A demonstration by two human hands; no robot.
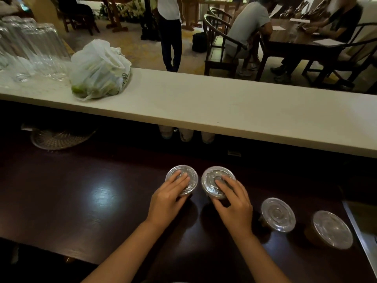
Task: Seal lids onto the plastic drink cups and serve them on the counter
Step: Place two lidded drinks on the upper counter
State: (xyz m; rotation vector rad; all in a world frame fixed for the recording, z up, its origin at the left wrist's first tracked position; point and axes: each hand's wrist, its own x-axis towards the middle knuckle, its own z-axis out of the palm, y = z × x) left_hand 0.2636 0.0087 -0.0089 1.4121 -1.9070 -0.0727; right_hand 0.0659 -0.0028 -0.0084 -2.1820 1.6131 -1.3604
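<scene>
Several plastic drink cups with clear lids stand on the dark lower worktop (85, 201). My left hand (166, 198) lies flat on the lid of the left cup (184, 173), fingers spread over its top. My right hand (234, 201) lies the same way on the lid of the second cup (212, 177), thumb at its near rim. To the right stand two more lidded cups, one (278, 214) close to my right wrist and one (330, 229) near the worktop's right end. The white serving counter (224, 105) runs across above them.
A white plastic bag (100, 70) with green fruit sits on the counter's left part, beside upturned clear glasses (30, 50). A woven tray (59, 137) and several paper cups (186, 135) sit under the counter's edge. Beyond, a person stands and others sit at wooden tables.
</scene>
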